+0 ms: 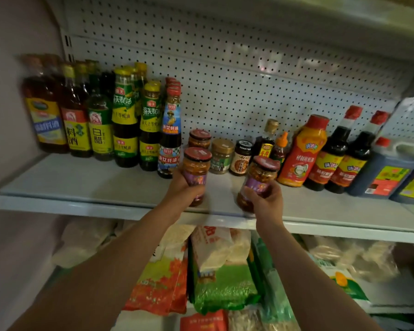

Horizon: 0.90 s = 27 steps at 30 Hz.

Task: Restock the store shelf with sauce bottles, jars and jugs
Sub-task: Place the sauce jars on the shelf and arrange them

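At frame centre, our left hand point(185, 187) and right hand point(264, 199) each grip a chili sauce jar point(196, 173) point(257, 185), fingers curled round its lower half.

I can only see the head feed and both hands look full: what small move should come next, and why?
Probably set the left hand's jar down upright just in front of the matching red-lidded jar at the back. Both hands grip identical purple-labelled jars, the right hand's jar is tilted, and bare shelf lies under the left one.
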### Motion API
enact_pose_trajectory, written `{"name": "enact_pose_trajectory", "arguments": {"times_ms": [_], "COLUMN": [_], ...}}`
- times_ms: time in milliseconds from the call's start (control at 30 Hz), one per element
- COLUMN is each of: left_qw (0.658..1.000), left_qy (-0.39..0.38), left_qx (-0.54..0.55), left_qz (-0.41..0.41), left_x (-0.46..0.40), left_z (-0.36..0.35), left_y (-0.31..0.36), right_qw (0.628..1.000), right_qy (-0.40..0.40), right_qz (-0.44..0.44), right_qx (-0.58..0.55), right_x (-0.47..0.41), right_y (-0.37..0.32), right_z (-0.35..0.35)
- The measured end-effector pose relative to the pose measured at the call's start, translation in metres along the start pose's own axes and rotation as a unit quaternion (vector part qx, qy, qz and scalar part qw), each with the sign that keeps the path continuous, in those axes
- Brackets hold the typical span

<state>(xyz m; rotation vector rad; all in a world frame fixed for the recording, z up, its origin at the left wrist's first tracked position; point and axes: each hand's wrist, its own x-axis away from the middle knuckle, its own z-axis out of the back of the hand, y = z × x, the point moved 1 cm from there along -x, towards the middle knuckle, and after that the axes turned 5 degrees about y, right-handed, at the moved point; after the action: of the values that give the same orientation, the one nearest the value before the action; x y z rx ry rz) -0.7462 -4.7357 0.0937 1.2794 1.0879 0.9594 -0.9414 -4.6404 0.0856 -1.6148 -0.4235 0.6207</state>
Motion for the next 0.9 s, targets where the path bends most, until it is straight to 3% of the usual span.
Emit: {"name": "enact_pose_trajectory", "arguments": {"times_ms": [300, 433, 600, 733, 900], "left_qw": [0.995, 0.994, 0.994, 0.995, 0.996], "left_qy": [0.037, 0.051, 0.065, 0.084, 0.077], "left_qx": [-0.09, -0.084, -0.07, -0.04, -0.042], "left_qz": [-0.035, -0.046, -0.046, -0.031, -0.029], "left_x": [-0.017, -0.018, -0.02, -0.024, -0.028], "left_z": [0.021, 0.026, 0.026, 0.03, 0.035], "left_y": [-0.008, -0.013, -0.015, -0.016, -0.019], "right_qw": [0.991, 0.984, 0.989, 0.982, 0.956], "right_qy": [-0.121, -0.115, -0.112, 0.004, -0.047], "right_qz": [0.024, 0.058, 0.038, 0.188, 0.282], "right_qx": [0.055, 0.123, 0.084, 0.032, 0.066], "right_x": [-0.03, -0.045, -0.051, -0.02, -0.003], "right_y": [0.008, 0.01, 0.008, -0.003, -0.016], "right_z": [-0.035, -0.043, -0.039, -0.036, -0.058]}}
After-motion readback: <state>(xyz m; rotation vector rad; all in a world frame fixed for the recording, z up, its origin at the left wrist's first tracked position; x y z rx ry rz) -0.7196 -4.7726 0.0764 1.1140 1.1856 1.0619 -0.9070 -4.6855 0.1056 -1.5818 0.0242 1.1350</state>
